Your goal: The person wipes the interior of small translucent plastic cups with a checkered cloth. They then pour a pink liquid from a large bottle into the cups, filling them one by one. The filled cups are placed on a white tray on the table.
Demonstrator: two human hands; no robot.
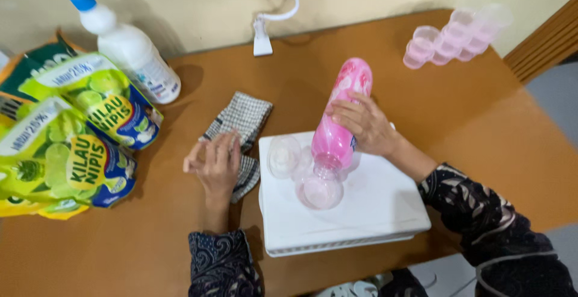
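Two hands work over a white tray (385, 212) on the brown bench (469, 122). The right hand (361, 125) is clamped on a smooth pink bottle (343, 116), tilted mouth-down at 6 o'clock so it pours into a clear round cup (320, 191). A second clear cup (283, 155) stands at 10 o'clock of the first one. The left hand (215, 161), fingers loosely apart, rests on a checked cloth (241, 122), holding nothing tight.

Brown wooden table (457, 122) fills frame. On it: green refill pouches (72, 134) far left; white bottle w/ blue cap (129, 50) upper left; checked cloth (241, 134) centre; white tray (355, 225) lower centre; pink cups (451, 38) upper right; white clip (262, 38) at top edge.
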